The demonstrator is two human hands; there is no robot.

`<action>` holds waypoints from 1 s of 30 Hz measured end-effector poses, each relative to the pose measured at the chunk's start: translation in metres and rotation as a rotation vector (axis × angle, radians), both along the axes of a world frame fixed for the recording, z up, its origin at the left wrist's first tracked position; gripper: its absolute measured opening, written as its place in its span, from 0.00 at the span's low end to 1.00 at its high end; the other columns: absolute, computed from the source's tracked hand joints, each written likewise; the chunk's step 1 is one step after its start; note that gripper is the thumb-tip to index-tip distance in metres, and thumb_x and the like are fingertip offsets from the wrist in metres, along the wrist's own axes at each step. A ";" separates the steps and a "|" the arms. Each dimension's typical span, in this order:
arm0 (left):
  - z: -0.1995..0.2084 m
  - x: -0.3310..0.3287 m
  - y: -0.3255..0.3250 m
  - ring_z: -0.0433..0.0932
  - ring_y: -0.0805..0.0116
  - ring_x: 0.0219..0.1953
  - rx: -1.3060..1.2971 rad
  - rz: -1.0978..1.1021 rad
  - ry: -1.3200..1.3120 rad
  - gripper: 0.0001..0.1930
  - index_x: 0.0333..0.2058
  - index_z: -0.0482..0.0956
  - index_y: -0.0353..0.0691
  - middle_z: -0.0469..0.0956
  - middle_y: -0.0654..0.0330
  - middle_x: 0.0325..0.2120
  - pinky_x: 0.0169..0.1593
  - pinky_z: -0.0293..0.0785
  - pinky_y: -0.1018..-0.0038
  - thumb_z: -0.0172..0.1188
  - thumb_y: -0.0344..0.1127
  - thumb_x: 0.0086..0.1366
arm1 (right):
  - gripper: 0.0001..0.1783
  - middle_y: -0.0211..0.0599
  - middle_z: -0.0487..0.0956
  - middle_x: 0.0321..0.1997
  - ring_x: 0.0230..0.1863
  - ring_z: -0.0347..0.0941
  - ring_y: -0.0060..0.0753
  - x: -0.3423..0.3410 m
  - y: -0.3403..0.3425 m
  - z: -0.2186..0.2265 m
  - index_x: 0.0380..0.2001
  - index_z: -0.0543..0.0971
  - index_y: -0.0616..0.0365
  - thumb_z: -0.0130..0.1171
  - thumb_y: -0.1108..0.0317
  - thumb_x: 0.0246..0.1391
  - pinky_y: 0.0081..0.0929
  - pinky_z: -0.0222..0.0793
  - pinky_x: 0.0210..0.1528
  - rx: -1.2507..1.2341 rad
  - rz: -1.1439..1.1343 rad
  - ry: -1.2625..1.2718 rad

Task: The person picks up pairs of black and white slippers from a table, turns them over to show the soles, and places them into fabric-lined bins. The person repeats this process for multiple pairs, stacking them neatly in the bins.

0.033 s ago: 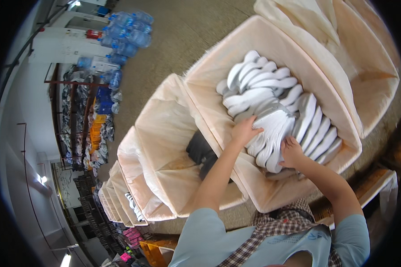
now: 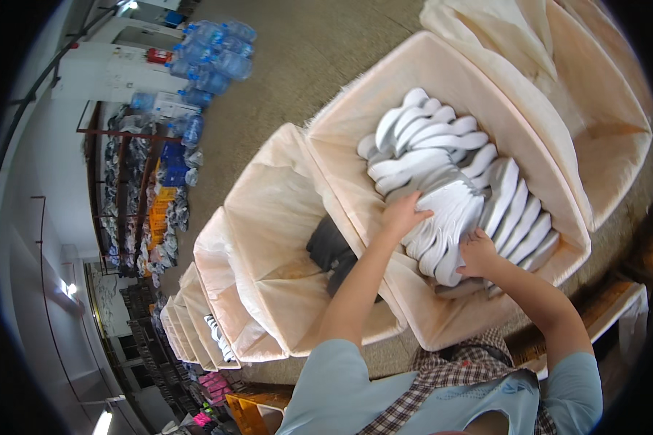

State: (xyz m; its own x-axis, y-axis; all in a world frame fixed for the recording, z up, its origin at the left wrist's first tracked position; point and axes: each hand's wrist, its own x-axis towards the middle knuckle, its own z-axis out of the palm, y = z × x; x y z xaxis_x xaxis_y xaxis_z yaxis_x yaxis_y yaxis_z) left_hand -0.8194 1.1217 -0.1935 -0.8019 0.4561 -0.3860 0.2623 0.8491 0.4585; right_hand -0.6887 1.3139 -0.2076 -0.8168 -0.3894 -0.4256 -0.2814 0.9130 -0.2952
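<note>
White shoe soles (image 2: 442,134) lie in overlapping rows inside a large bin (image 2: 442,322) lined with pale peach cloth. Between my hands is a bundle of white shoe soles (image 2: 446,210), packed side by side near the bin's front part. My left hand (image 2: 405,216) grips the bundle's left side, its thumb stretched over the top and its other fingers partly hidden. On the right side of the bundle, my right hand (image 2: 477,252) presses with curled fingers. More soles (image 2: 522,217) lean in a slanted row just right of it.
To the left stands another cloth-lined bin (image 2: 276,188) with dark pieces (image 2: 330,246) in it, and smaller bins follow beyond. A further lined bin (image 2: 609,138) is at the far right. Blue water bottles (image 2: 214,54) are stacked on the floor near a loaded rack (image 2: 134,188).
The whole view has shifted slightly. Both hands stay on the bundle of soles, which looks a little more fanned out at its near end.
</note>
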 end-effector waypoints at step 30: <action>-0.034 0.021 0.016 0.73 0.44 0.49 -0.164 0.233 -0.101 0.47 0.57 0.60 0.39 0.76 0.42 0.44 0.56 0.61 0.55 0.61 0.68 0.47 | 0.35 0.36 0.61 0.65 0.67 0.52 0.40 -0.003 0.040 -0.029 0.55 0.68 0.46 0.60 0.46 0.44 0.68 0.49 0.57 -0.207 -0.519 0.224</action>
